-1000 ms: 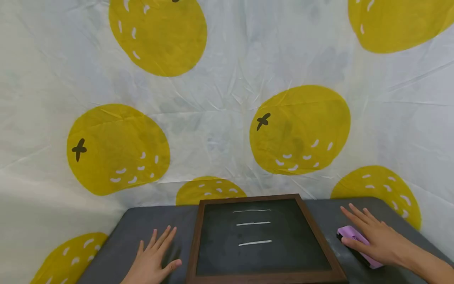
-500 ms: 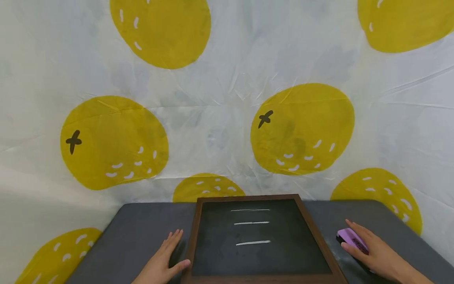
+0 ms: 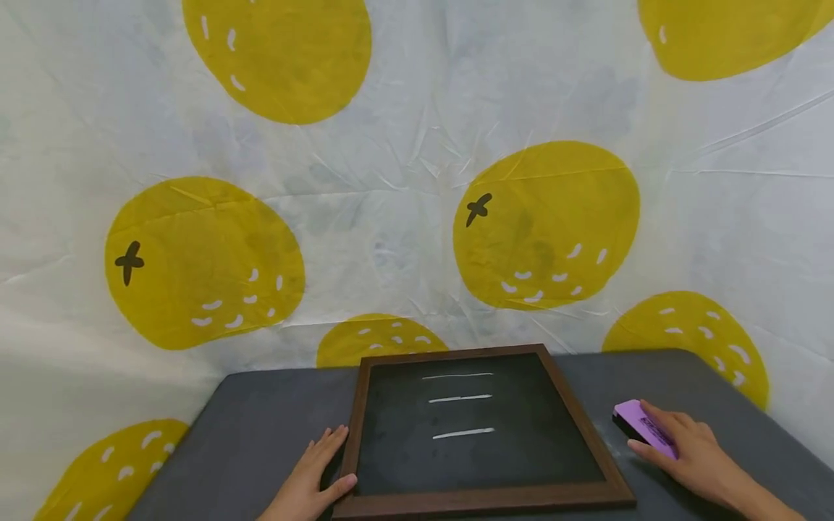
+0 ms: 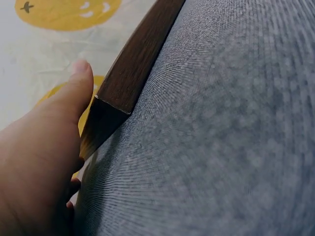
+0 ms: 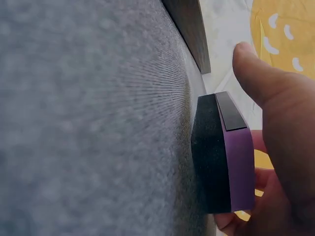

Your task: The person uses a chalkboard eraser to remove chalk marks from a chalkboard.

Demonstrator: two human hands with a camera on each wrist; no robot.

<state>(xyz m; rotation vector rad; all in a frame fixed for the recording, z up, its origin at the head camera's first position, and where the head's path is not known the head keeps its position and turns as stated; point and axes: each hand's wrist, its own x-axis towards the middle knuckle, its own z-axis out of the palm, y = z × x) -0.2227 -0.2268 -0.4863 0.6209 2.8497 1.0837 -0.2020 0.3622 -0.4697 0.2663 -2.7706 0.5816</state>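
A chalkboard in a brown wooden frame lies on the dark grey table, with three white chalk lines across its upper part. My left hand is at its near left corner, fingers along the frame's left side and thumb at the edge. In the left wrist view the thumb points up beside the frame's corner. A purple eraser with a black felt side lies right of the board. My right hand reaches round it, fingers at its far side. In the right wrist view the thumb stands apart from the eraser.
The table extends on both sides of the board. Close behind it hangs a pale cloth printed with large yellow fruits.
My left hand has moved right to the board's frame, its spread fingers drawing together. The right hand has lowered around the eraser, its fingers drawing in. The view has shifted slightly.
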